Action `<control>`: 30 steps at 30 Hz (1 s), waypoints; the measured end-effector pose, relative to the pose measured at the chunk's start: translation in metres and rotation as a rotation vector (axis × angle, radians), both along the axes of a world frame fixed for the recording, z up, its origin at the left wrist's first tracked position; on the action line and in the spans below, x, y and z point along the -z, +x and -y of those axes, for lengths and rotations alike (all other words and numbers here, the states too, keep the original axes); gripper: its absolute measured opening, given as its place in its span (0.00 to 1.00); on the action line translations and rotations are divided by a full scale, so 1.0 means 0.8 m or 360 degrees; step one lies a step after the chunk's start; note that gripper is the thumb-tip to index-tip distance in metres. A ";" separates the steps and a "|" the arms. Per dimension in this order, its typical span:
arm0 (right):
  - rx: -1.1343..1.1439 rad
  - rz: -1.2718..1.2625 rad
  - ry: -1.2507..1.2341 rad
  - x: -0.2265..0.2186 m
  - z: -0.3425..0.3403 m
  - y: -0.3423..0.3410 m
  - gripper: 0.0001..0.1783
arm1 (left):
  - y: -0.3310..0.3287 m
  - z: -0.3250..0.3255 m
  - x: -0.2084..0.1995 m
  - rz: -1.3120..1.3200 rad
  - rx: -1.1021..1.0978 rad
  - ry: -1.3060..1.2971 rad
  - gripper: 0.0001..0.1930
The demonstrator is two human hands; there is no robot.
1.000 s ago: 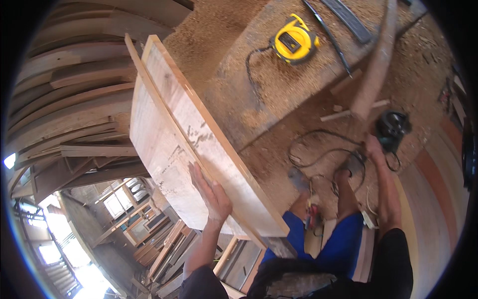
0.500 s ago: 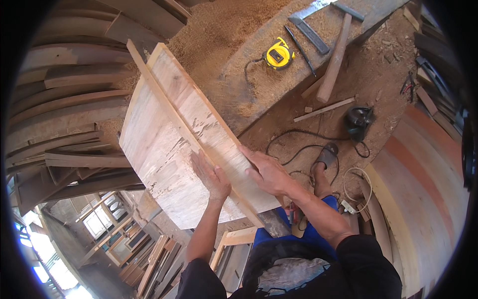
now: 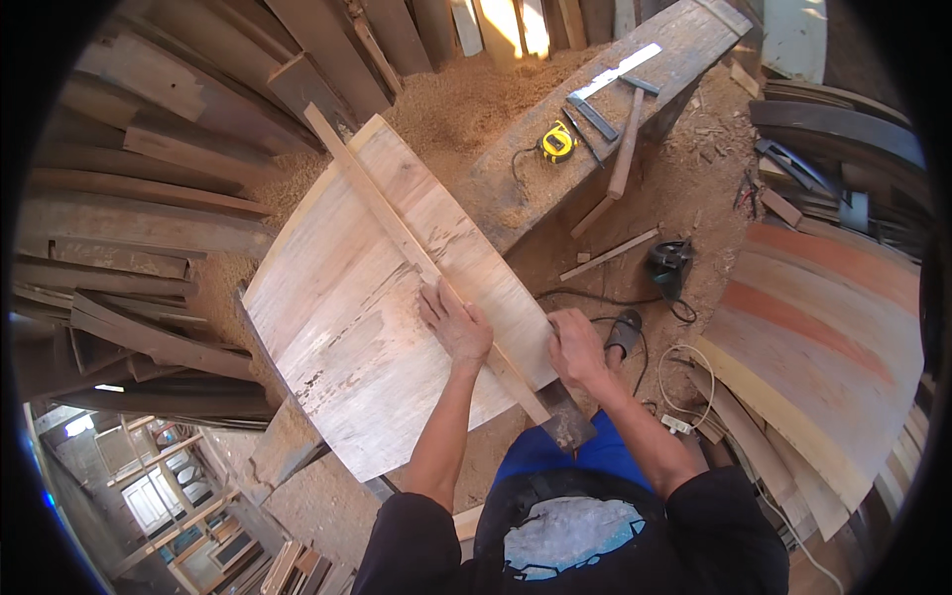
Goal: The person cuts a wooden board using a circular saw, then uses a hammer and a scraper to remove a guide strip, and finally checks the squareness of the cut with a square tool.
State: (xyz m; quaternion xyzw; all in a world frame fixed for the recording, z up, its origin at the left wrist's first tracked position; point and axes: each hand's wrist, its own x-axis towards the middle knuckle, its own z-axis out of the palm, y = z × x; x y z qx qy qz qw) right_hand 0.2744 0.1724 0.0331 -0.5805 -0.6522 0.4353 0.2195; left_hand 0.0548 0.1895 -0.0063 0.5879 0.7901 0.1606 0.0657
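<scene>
A pale wooden panel (image 3: 337, 337) with a dark patchy grain lies slanted in front of me. A long narrow wooden strip (image 3: 382, 211) runs lengthwise across its top, sticking out past the panel at both ends. My left hand (image 3: 456, 325) rests on the panel with fingers stretched out, fingertips against the strip's left side. Curled around the panel's right edge near its lower corner is my right hand (image 3: 583, 352); the undersides of its fingers are hidden. A dark beam end (image 3: 567, 426) shows beneath the strip's near end.
On the sawdust-covered bench (image 3: 516, 178) lie a yellow tape measure (image 3: 557, 143), a metal square (image 3: 593, 117) and a hammer (image 3: 627, 144). A corded power tool (image 3: 669, 266) sits on the floor. Another striped panel (image 3: 803, 337) stands at right; stacked boards (image 3: 149, 213) fill the left.
My right hand has drawn back from the panel's top to its right edge, its fingers curling. The left hand stays flat by the strip. The whole view has shifted and turned.
</scene>
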 end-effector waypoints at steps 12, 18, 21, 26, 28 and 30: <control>0.0075 0.0196 -0.0652 -0.044 0.159 0.026 0.18 | -0.014 0.010 0.007 -0.0007 0.0159 0.0027 0.40; 0.0278 -0.0109 -0.0619 -0.024 0.155 -0.020 0.21 | -0.045 0.045 0.007 -0.0023 0.0167 -0.0068 0.37; 0.0336 -0.0196 -0.0676 0.024 0.152 -0.037 0.20 | -0.031 0.060 0.000 -0.0110 0.0070 -0.0145 0.35; 0.0488 -0.0588 -0.1190 0.040 0.148 -0.054 0.21 | -0.035 0.077 -0.007 -0.0179 0.0092 -0.0148 0.33; 0.0500 -0.0611 -0.1158 0.044 0.148 -0.055 0.22 | -0.028 0.072 -0.010 -0.0200 0.0100 -0.0199 0.33; 0.0490 -0.0448 -0.1225 0.039 0.146 -0.058 0.23 | -0.030 0.075 -0.014 -0.0190 0.0080 -0.0228 0.34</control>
